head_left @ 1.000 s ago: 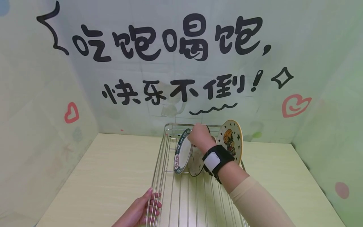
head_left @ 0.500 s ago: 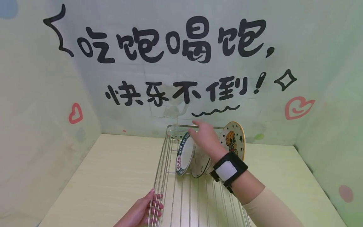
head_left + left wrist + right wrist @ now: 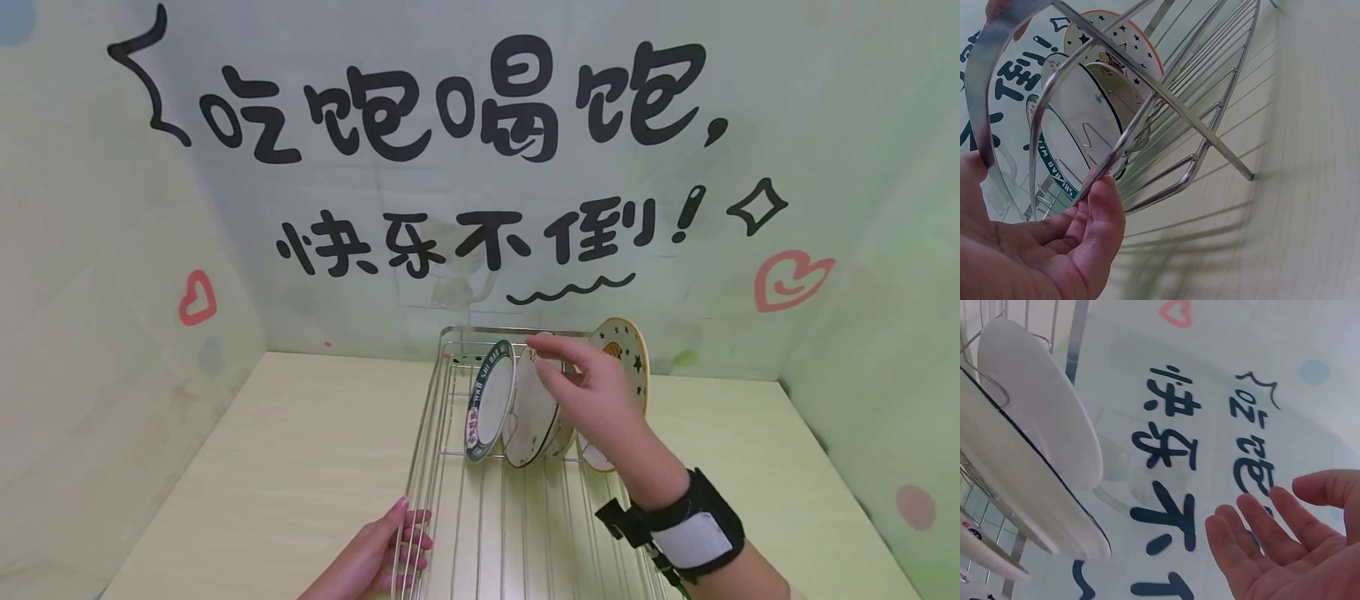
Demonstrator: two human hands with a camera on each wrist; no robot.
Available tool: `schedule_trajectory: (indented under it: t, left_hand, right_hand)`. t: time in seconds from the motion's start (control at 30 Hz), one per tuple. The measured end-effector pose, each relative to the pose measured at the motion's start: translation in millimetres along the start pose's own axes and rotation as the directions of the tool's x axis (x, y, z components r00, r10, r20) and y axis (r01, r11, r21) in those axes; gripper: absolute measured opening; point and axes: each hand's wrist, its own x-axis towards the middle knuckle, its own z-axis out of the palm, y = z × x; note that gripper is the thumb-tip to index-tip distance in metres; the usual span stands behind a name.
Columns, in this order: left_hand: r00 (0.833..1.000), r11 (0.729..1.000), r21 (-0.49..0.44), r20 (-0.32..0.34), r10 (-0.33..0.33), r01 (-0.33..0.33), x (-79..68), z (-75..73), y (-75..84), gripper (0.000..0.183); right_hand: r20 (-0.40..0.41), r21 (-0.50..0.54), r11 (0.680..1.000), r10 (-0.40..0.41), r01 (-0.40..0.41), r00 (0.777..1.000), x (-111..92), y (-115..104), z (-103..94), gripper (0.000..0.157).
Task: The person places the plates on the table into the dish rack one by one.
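My left hand [image 3: 371,546] grips the left side of a silver wire dish rack [image 3: 1210,139], fingers and thumb curled around its bars. Four kinds of dishes stand tilted on edge toward the rack's back: a plate with a dark teal lettered rim [image 3: 493,400], a white plate with a thin dark rim [image 3: 525,425], a cream dish [image 3: 562,437] partly hidden behind it, and a yellow-rimmed star-patterned plate [image 3: 637,367]. My right hand [image 3: 600,392], fingers extended and holding nothing, overlaps the last two in the head view. In the right wrist view its palm is bare, apart from the dishes.
The rack stands on a pale wood-grain table [image 3: 225,483]. Behind it rises a printed backdrop [image 3: 360,183] with large black characters, and patterned side walls enclose the table left and right. The rack's front part holds no dishes.
My right hand has let go near the middle dishes and drawn back to the right and toward me, its fingers straightening. The left hand keeps its grip on the rack.
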Motion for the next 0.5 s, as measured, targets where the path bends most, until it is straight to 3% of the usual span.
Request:
schedule_trajectory:
  t: [0.13, 0.27, 0.5]
  left_hand:
    - [1.000, 1.000, 0.008, -0.010, -0.002, 0.002, 0.4, 0.3, -0.2, 0.075]
    - [1.000, 1.000, 0.017, -0.017, 0.003, -0.003, -0.2, 0.8, -0.5, 0.076]
    - [1.000, 1.000, 0.026, -0.017, 0.002, -0.001, 0.1, 2.1, 0.4, 0.072]
  right_hand:
    - [-0.029, 0.050, 0.997, -0.052, 0.053, 0.998, -22.9, 1.9, -20.4, 0.030]
    - [-0.119, 0.026, 0.995, -0.088, 0.092, 0.989, -47.5, 6.1, -42.6, 0.030]
    - [-0.157, -0.164, 0.986, -0.027, 0.001, 0.987, -85.7, 29.0, -73.7, 0.033]
